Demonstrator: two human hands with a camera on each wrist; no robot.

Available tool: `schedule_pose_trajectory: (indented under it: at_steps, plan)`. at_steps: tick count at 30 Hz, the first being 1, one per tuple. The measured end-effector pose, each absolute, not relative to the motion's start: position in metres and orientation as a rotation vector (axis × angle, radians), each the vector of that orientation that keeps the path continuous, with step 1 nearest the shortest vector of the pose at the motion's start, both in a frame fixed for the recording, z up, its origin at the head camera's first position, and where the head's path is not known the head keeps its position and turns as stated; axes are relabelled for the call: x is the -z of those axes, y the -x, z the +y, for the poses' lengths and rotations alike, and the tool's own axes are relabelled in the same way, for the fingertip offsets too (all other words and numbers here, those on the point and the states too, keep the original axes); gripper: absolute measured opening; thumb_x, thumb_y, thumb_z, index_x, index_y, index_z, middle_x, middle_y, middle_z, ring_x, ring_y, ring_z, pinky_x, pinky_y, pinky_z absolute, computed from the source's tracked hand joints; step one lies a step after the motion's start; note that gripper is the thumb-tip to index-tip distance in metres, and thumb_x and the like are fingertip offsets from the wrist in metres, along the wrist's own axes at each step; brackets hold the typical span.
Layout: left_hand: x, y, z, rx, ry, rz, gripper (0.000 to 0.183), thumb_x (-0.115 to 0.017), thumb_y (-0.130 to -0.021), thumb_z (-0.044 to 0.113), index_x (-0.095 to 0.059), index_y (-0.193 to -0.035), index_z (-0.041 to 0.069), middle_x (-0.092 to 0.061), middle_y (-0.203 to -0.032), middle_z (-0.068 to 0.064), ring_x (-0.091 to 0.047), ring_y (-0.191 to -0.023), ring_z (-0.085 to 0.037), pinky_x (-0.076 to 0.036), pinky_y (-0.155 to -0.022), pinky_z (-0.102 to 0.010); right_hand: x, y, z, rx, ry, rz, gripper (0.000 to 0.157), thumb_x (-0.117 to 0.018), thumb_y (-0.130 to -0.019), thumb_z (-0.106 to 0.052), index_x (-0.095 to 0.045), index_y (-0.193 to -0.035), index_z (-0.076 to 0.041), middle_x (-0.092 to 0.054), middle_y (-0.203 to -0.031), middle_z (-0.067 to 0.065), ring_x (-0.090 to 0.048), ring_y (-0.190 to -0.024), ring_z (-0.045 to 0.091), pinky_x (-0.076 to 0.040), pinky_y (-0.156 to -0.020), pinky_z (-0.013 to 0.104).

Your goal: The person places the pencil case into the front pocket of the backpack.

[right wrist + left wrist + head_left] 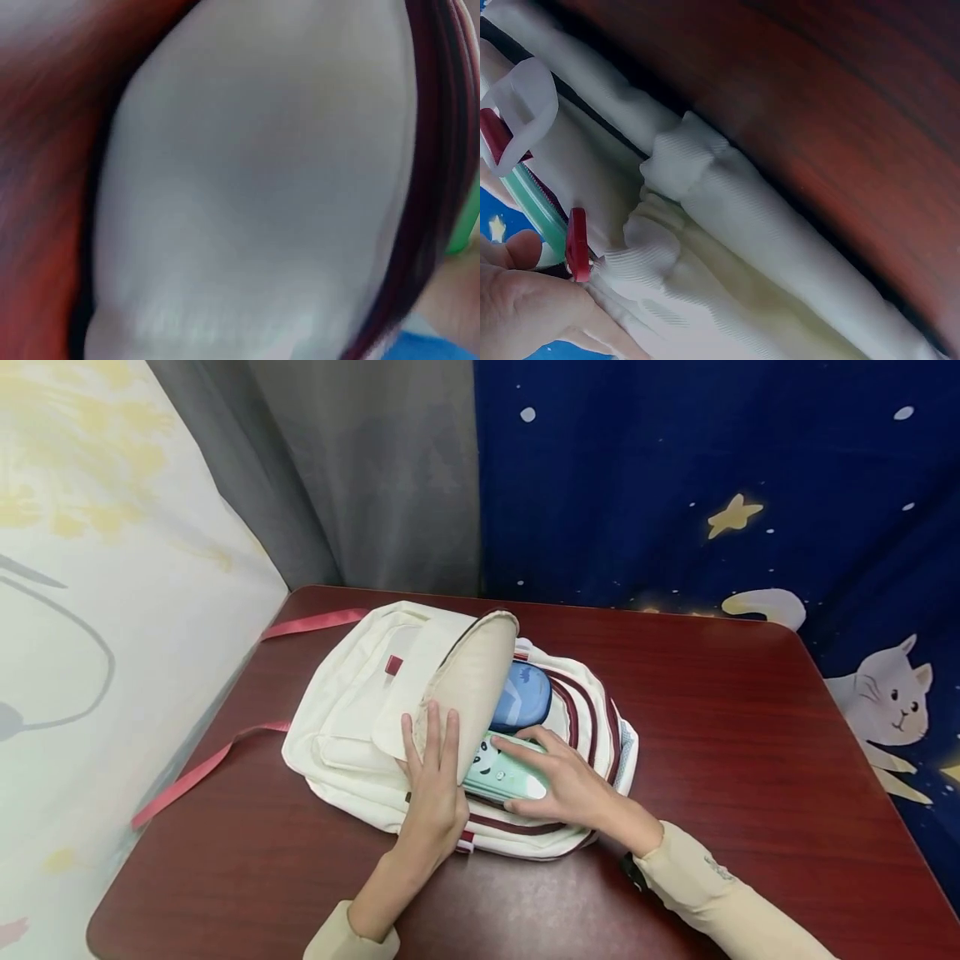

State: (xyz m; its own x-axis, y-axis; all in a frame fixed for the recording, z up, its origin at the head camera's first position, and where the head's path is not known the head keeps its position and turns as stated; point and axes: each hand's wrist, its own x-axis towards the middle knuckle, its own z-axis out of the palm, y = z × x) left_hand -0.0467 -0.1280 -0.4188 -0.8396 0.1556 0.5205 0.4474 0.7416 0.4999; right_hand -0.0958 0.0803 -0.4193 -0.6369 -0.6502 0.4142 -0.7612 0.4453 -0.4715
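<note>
A white backpack with dark red trim lies on the table, its front flap raised to show a beige lining. My left hand presses its extended fingers against this lining; its thumb is mostly hidden in the head view. Inside the opening, my right hand grips a mint-green pencil case with a panda face, thumb on the near side and fingers over the far side. A blue case sits just beyond it in the bag. White bag fabric fills most of the right wrist view.
The bag rests on a dark reddish wooden table. Pink-red straps trail from its left end. Behind the table hang a grey curtain and a blue curtain with stars and a cat. A pale printed wall covering borders the left side.
</note>
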Motion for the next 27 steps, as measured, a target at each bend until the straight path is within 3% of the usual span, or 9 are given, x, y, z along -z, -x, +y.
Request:
schedule_pose_trajectory:
  at_steps: [7,13,19,27]
  plan:
    - [0.417,0.043,-0.132,0.856,0.439,-2.529,0.084,-0.043,-0.07,-0.017,-0.018,-0.148,0.003,-0.004,-0.154,-0.017,0.008,-0.135,-0.045,-0.007,-0.084,-0.08,0.423,0.09,0.068,-0.899,-1.206,-2.521,0.073,-0.074,-0.073,-0.041,-0.048,-0.138,-0.019,-0.048,-0.12,0.005,-0.047,-0.109,0.018,-0.042,-0.088,0.036]
    - [0.416,0.043,-0.131,0.874,0.424,-2.551,0.087,-0.044,-0.07,-0.016,-0.015,-0.149,0.005,-0.002,-0.155,-0.015,0.01,-0.136,-0.043,-0.008,-0.086,-0.079,0.411,0.086,0.093,-0.837,-1.31,-2.6,0.071,-0.072,-0.079,-0.041,-0.044,-0.14,-0.019,-0.044,-0.133,0.008,-0.043,-0.119,0.02,-0.039,-0.094,0.038]
    - [0.415,0.044,-0.133,0.886,0.429,-2.501,0.086,-0.045,-0.068,-0.016,-0.019,-0.148,0.003,-0.005,-0.154,-0.017,0.007,-0.136,-0.045,-0.005,-0.087,-0.078,0.407,0.08,0.124,-0.874,-1.282,-2.589,0.065,-0.076,-0.076,-0.028,-0.051,-0.134,-0.015,-0.049,-0.129,0.006,-0.047,-0.116,0.018,-0.034,-0.095,0.028]
    - [0.417,0.044,-0.132,0.921,0.412,-2.515,0.087,-0.045,-0.069,-0.016,-0.017,-0.149,0.006,-0.004,-0.155,-0.015,0.008,-0.136,-0.043,-0.005,-0.087,-0.078,0.418,0.076,0.126,-0.947,-1.208,-2.511,0.058,-0.078,-0.075,-0.024,-0.057,-0.128,-0.012,-0.055,-0.122,0.005,-0.053,-0.111,0.018,-0.033,-0.096,0.02]
